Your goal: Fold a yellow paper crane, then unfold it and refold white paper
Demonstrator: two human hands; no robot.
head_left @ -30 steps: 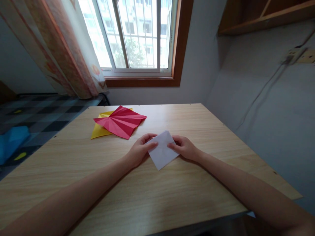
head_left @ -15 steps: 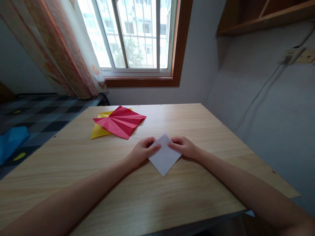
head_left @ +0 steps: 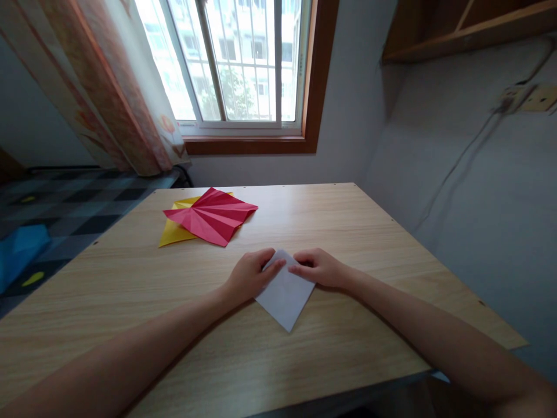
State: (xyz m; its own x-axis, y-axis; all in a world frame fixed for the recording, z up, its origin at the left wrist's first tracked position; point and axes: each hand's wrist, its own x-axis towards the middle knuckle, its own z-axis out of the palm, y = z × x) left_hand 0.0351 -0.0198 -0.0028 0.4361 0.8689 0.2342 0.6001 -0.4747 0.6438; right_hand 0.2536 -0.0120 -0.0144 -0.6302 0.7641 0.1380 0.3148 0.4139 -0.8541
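A folded white paper (head_left: 285, 296) lies flat on the wooden table (head_left: 339, 342), one corner pointing toward me. My left hand (head_left: 250, 276) presses its upper left edge with thumb and fingertips. My right hand (head_left: 319, 268) pinches the upper right edge, its fingers reaching toward the left hand. Both hands meet at the paper's far corner, which is partly hidden under the fingers.
A creased red paper (head_left: 213, 216) lies over a yellow sheet (head_left: 174, 232) at the table's far left. Behind are a barred window (head_left: 237, 64) and a curtain (head_left: 108, 87). A bed with a checked cover (head_left: 65, 215) and a blue object (head_left: 20, 247) stands left. A wall is close on the right.
The white paper has slid toward me and turned a little. Both hands came closer with it, and their fingertips have drawn together over its far corner.
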